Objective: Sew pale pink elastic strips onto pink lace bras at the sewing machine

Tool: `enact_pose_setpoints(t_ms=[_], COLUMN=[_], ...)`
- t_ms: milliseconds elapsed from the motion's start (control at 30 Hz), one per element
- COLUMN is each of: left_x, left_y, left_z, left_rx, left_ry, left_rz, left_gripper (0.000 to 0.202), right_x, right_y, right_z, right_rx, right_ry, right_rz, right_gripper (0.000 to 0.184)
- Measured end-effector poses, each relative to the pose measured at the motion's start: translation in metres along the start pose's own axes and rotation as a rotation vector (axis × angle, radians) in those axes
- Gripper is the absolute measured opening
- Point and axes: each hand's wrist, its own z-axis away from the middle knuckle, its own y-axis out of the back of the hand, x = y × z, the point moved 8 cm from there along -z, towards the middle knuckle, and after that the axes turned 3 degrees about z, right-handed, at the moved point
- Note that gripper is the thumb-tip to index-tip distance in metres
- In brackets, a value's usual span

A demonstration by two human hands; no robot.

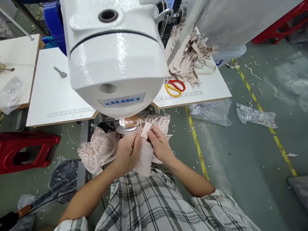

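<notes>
The left hand (127, 152) and the right hand (160, 146) both pinch the pale fabric piece (144, 162) between them, its long side running away from the hands up under the sewing machine (113, 58), the beige strap (146, 129) nearer the right hand.

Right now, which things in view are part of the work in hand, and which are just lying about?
In hand: left hand and right hand, both pinching the pale pink lace garment; its beige strap tab; the white sewing machine head above.
Lying about: red-and-yellow-handled scissors, heap of beige fabric straps, red plastic stool, crumpled clear plastic bags on the floor.
</notes>
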Motion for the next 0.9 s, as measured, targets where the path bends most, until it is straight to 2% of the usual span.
enact_pose_setpoints(t_ms=[67,167,233,300,400,467,633,900], left_x=[-0.011,-0.023,-0.027,-0.024,-0.015,-0.012,-0.012,-0.013], left_y=[0.002,0.015,0.026,0.031,0.028,0.029,0.034,0.036], left_z=[-0.002,0.001,0.003,0.001,-0.003,-0.006,-0.011,-0.014], left_rx=[0.032,0.118,0.189,0.199,0.177,0.207,0.239,0.217], left_ry=[0.145,0.208,0.171,0.066,-0.140,-0.209,-0.215,-0.213], left_rz=[0.122,0.040,-0.108,-0.267,-0.469,-0.543,-0.621,-0.631], left_gripper=[0.042,0.043,0.033,0.024,0.026,0.027,0.026,0.027], right_x=[-0.016,-0.036,-0.044,-0.051,-0.060,-0.066,-0.075,-0.080], right_y=[0.005,0.009,0.013,0.016,0.012,0.006,-0.001,-0.004], right_z=[-0.011,-0.033,-0.049,-0.065,-0.084,-0.093,-0.104,-0.109], right_rx=[0.058,0.074,0.088,0.080,0.007,-0.044,-0.068,-0.089], right_ry=[0.039,0.096,0.112,0.130,0.194,0.262,0.346,0.315], right_rz=[0.059,0.162,0.253,0.343,0.454,0.532,0.693,0.717], right_gripper=[0.030,0.025,0.022,0.018,0.012,0.009,0.008,0.006])
